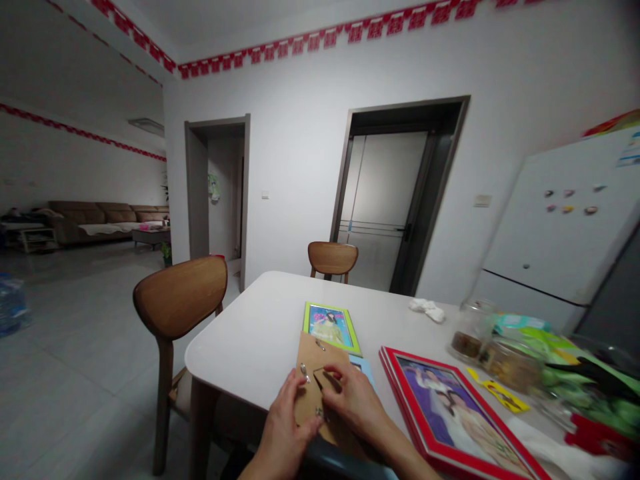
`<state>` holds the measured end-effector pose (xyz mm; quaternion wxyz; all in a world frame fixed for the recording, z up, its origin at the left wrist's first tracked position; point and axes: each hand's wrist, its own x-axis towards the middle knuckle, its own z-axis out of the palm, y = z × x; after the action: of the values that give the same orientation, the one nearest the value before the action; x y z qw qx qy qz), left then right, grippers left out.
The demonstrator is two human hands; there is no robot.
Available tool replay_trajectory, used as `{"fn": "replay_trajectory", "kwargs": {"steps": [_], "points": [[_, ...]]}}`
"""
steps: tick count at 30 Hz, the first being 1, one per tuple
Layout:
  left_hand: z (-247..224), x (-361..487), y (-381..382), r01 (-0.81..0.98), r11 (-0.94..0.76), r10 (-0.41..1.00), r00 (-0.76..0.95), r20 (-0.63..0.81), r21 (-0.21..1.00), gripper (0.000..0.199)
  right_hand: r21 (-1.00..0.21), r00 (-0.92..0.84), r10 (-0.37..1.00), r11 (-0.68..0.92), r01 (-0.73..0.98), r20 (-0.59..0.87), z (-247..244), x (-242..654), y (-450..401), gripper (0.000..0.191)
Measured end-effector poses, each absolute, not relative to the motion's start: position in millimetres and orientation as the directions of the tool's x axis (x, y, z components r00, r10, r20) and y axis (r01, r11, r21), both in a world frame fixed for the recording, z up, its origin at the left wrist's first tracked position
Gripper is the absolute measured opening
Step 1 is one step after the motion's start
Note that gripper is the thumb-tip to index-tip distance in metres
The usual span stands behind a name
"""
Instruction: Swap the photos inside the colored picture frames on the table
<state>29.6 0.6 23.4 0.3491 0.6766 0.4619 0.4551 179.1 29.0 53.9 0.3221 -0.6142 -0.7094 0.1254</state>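
Observation:
A brown picture frame backing board (310,353) with small metal fittings is tilted up in front of me at the table's near edge. My left hand (290,417) grips its left side, thumb at the lower metal fitting. My right hand (353,398) lies over the board, its fingers pinching a brown flap (327,381) at the middle. Behind the board lies a green picture frame (331,327), photo side up. A light blue frame edge (369,371) shows beside my right hand; whether it belongs to the board is hidden. To the right rest stacked red picture frames (450,407).
The white table (240,333) carries glass jars (467,333), a yellow strip (505,397), green packaging (560,357) and a crumpled white cloth (427,309) at the right. Wooden chairs stand at the left (183,297) and far side (333,258).

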Motion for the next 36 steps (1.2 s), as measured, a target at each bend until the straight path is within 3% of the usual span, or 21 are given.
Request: {"fn": "replay_trajectory", "kwargs": {"steps": [3, 7, 15, 20, 23, 26, 29, 32, 36], "points": [[32, 20, 9, 0.068, -0.232, 0.97, 0.09, 0.226, 0.97, 0.042, -0.574, -0.058, 0.935, 0.263, 0.776, 0.349, 61, 162, 24, 0.031], [34, -16, 29, -0.202, -0.093, 0.991, 0.072, 0.11, 0.975, 0.05, -0.576, -0.108, 0.926, 0.313, 0.755, 0.362, 62, 164, 21, 0.034], [16, -82, 55, 0.113, -0.057, 0.998, 0.013, 0.056, 0.992, 0.051, -0.257, 0.069, 0.969, -0.006, 0.966, 0.236, 18, 231, 14, 0.043], [10, -88, 65, 0.342, -0.096, 0.992, -0.044, 0.118, 0.935, 0.039, -0.261, 0.146, 0.979, -0.105, 0.96, 0.144, 15, 237, 17, 0.049], [16, -82, 63, 0.468, -0.135, 0.977, -0.083, 0.196, 0.873, 0.037, -0.367, 0.197, 0.97, -0.132, 0.921, 0.145, 18, 241, 24, 0.055], [27, -61, 48, 0.524, -0.197, 0.964, -0.051, 0.262, 0.828, 0.039, -0.648, 0.299, 0.945, -0.145, 0.747, 0.133, 24, 244, 26, 0.058], [38, -24, 23, 0.515, -0.327, 0.943, 0.122, 0.31, 0.793, 0.041, -0.931, 0.354, 0.935, -0.16, 0.329, -0.035, 38, 238, 22, 0.064], [46, 19, 0, 0.447, -0.426, 0.9, 0.296, 0.32, 0.786, 0.048, -0.99, 0.294, 0.945, -0.138, -0.036, -0.142, 58, 224, 12, 0.074], [51, 61, -11, 0.415, -0.568, 0.815, 0.403, 0.416, 0.711, 0.057, -0.979, 0.222, 0.97, -0.05, -0.2, -0.095, 77, 209, 1, 0.084]]}}
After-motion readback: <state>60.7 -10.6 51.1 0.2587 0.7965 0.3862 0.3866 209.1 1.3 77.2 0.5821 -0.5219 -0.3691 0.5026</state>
